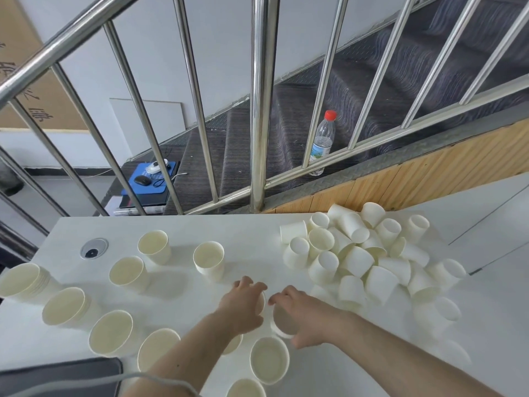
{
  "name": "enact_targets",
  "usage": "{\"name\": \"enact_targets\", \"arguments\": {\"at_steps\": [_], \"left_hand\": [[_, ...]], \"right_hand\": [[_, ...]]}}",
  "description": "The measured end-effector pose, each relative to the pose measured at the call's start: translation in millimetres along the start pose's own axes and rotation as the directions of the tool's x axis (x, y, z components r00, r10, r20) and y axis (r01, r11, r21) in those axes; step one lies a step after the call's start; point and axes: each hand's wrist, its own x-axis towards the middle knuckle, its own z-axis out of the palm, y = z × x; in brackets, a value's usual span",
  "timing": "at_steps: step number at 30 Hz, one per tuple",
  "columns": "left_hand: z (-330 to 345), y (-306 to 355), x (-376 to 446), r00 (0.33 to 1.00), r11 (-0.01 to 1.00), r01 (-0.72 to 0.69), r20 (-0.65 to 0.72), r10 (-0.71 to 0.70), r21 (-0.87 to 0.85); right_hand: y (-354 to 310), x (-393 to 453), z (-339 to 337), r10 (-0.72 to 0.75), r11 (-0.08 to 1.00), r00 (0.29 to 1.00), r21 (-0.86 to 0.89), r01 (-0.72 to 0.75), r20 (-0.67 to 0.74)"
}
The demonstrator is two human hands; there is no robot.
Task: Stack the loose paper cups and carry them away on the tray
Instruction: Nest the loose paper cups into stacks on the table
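A heap of loose white paper cups [372, 253] lies tumbled on the right of the white table [252, 227]. Upright cups stand on the left, among them single cups [209, 260] and short stacks [64, 306] [20, 279]. My right hand [300, 313] grips a tilted cup [283, 325] by its rim at the table's middle front. Just to its left, my left hand [243, 305] curls over another cup [261, 302], mostly hidden under the fingers. An upright cup [269, 359] stands right below both hands. A dark grey tray-like edge [57, 376] shows at the bottom left.
A steel stair railing [259, 110] rises directly behind the table's far edge, with a water bottle [322, 143] on the steps beyond. A round cable grommet [94, 247] sits in the table's left rear. A grey cable [120, 379] crosses the bottom left.
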Motion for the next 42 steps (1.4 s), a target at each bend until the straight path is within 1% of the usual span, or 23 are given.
{"name": "enact_targets", "arguments": {"at_steps": [3,5,9,12,15,18,20,21,24,27,32,35,37,40,42], "left_hand": [[5,4,-1,0.997,0.997,0.05,-0.063,-0.054,-0.055],[2,6,-4,0.986,0.992,0.066,-0.144,-0.081,-0.109],[-17,9,-22,0.938,0.972,0.079,-0.313,-0.148,-0.222],[-31,8,-39,0.898,0.962,0.066,-0.404,-0.173,-0.264],[-38,9,-60,0.868,0.958,0.066,-0.457,-0.192,-0.277],[-40,10,-80,0.848,0.955,0.054,-0.492,-0.199,-0.292],[-40,11,-92,0.854,0.956,0.067,-0.479,-0.203,-0.285],[-39,11,-97,0.868,0.96,0.087,-0.452,-0.204,-0.265],[-34,9,-106,0.928,0.977,0.157,-0.316,-0.195,-0.141],[-23,1,-107,0.957,0.984,0.164,-0.231,-0.176,-0.073],[-7,-10,-95,0.99,0.994,0.102,-0.105,-0.098,0.031],[4,-16,-87,0.998,0.994,0.053,-0.019,-0.052,0.09],[9,-20,-82,0.999,0.991,0.038,0.001,-0.038,0.126],[15,-23,-76,1.0,0.988,0.017,0.011,-0.019,0.153],[17,-25,-74,1.0,0.986,0.003,0.01,-0.004,0.167]], "right_hand": [[-1,-1,11,0.018,1.0,0.997,-0.011,-0.019,-0.078],[-1,-1,14,0.038,0.999,0.992,0.025,-0.035,-0.119],[2,-9,10,0.092,0.991,0.976,0.117,-0.07,-0.199],[3,-16,-3,0.128,0.984,0.952,0.156,-0.087,-0.278],[-3,-27,-18,0.119,0.983,0.929,0.17,-0.062,-0.351],[-12,-42,-30,0.092,0.983,0.915,0.185,-0.019,-0.393],[-20,-52,-37,0.07,0.984,0.912,0.18,0.004,-0.404],[-24,-56,-40,0.056,0.985,0.913,0.173,0.016,-0.405],[-39,-69,-44,0.003,0.989,0.921,0.135,0.054,-0.389],[-52,-77,-41,-0.023,0.992,0.938,0.106,0.064,-0.347],[-62,-78,-22,0.003,0.997,0.962,0.077,0.019,-0.272],[-67,-73,-11,0.027,0.997,0.962,0.08,-0.006,-0.271],[-70,-69,-6,0.043,0.996,0.963,0.084,-0.021,-0.267],[-73,-65,6,0.068,0.996,0.974,0.072,-0.053,-0.214],[-74,-62,15,0.087,0.995,0.975,0.068,-0.075,-0.207]]}}
